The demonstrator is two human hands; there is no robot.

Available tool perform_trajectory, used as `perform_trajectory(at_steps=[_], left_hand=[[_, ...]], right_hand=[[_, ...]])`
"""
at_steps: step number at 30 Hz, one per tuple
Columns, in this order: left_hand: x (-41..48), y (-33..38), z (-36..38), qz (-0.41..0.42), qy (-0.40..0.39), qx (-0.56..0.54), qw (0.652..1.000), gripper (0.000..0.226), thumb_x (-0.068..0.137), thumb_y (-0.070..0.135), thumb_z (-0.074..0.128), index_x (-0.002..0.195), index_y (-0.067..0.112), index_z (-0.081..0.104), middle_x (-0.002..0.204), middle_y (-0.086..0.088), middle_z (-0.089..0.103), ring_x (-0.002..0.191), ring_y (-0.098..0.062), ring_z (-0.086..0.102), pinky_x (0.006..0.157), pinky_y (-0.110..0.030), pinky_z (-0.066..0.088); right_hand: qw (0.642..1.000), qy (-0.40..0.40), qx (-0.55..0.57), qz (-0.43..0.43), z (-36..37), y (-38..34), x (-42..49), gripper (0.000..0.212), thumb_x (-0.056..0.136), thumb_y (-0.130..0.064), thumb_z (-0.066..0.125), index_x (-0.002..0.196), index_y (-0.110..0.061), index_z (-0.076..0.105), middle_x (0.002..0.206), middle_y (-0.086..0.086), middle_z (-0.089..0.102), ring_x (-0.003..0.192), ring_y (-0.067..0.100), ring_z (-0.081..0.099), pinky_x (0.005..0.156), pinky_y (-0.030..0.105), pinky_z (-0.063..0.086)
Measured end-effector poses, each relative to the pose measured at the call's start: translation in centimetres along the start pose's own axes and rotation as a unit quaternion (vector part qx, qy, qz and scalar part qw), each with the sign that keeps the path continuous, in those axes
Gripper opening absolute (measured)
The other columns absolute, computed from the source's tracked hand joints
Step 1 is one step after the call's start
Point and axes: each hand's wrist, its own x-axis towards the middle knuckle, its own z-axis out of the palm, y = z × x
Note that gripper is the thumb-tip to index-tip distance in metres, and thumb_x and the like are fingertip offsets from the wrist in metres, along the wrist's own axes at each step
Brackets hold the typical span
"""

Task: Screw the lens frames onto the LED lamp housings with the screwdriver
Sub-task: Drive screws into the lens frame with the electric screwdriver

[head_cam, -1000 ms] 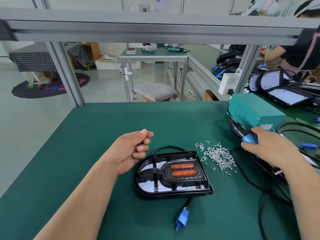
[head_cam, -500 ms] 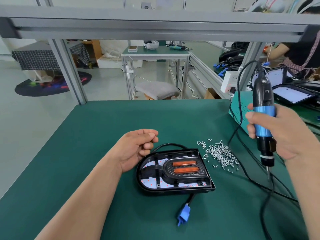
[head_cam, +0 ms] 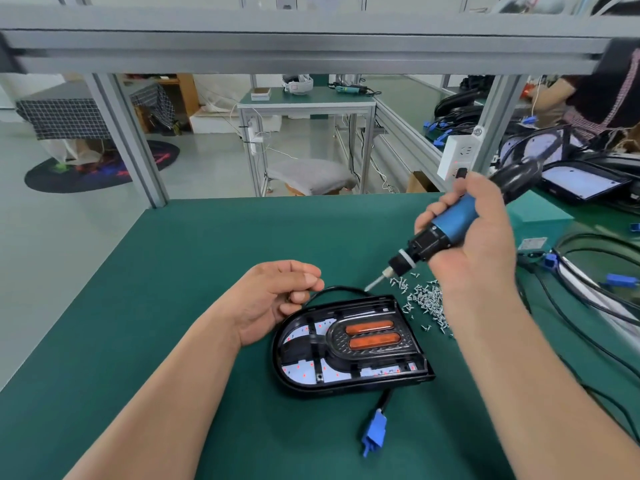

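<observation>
Right grip (head_cam: pixel 485 244) is clamped round the blue screwdriver (head_cam: pixel 453 216), which tilts so its bit points down toward the left grip (head_cam: pixel 273 299). That grip's fingers are curled in with the thumb on top; whether a screw sits inside them I cannot tell. Beneath both grips spreads the green surface (head_cam: pixel 156 306). Just beside and below the left grip lies the LED lamp housing (head_cam: pixel 281 358), flat, with the lens frame (head_cam: pixel 372 336) seated in it. Under the right grip is a loose heap of screws (head_cam: pixel 426 299), just beside the housing. The bit hangs near the housing's far edge, in no hole. I can make out no driven screw head, so I judge the fastening not yet begun.
</observation>
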Motion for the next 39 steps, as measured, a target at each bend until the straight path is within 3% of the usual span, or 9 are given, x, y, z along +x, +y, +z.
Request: perform_trajectory(at_steps=[6,10,16,34,39], left_hand=[[-0.2,-0.3,0.9,-0.001,-0.028,0.014,1.0,0.017,0.084,0.003,0.074,0.101,0.002,0.072,0.083,-0.011,0.066,0.06,-0.009,0.047,0.046,-0.014,0.035],[-0.1,-0.3,0.9,-0.003,-0.019,0.006,1.0,0.014,0.088,-0.005,0.072,0.1,0.002,0.073,0.087,-0.015,0.071,0.059,-0.009,0.048,0.045,-0.015,0.035],[0.1,-0.4,1.0,0.001,-0.025,0.017,1.0,0.017,0.079,-0.001,0.078,0.094,0.006,0.077,0.092,-0.018,0.073,0.058,-0.009,0.048,0.044,-0.015,0.033],[0.0,-0.4,1.2,0.012,-0.029,0.044,0.999,0.014,0.076,0.001,0.083,0.086,0.012,0.082,0.093,-0.018,0.075,0.054,-0.008,0.043,0.041,-0.014,0.03],[-0.1,-0.5,1.3,0.02,-0.02,0.086,0.996,0.015,0.08,-0.005,0.082,0.086,0.009,0.079,0.072,-0.009,0.067,0.05,-0.007,0.039,0.041,-0.015,0.028]], right_hand=[[0.997,0.019,0.067,-0.01,-0.4,3.4,-0.5,0.015,0.094,-0.02,0.074,0.095,-0.013,0.061,0.077,0.001,0.058,0.061,0.015,0.056,0.063,0.031,0.052],[0.996,0.002,0.082,-0.024,-0.7,3.9,-0.5,0.013,0.095,-0.019,0.07,0.094,-0.011,0.06,0.076,0.002,0.057,0.061,0.016,0.056,0.063,0.031,0.053],[0.996,-0.021,0.084,-0.036,-0.5,4.0,-0.5,0.011,0.097,-0.018,0.066,0.094,-0.011,0.058,0.075,0.002,0.054,0.061,0.016,0.053,0.063,0.031,0.051],[0.995,-0.067,0.058,-0.049,-0.5,4.3,-0.7,0.01,0.095,-0.018,0.066,0.095,-0.013,0.058,0.075,0.001,0.053,0.064,0.016,0.052,0.067,0.031,0.051],[0.995,-0.077,0.025,-0.061,-0.5,4.6,-0.7,0.01,0.097,-0.017,0.067,0.095,-0.014,0.057,0.075,0.0,0.055,0.063,0.015,0.054,0.067,0.032,0.052]])
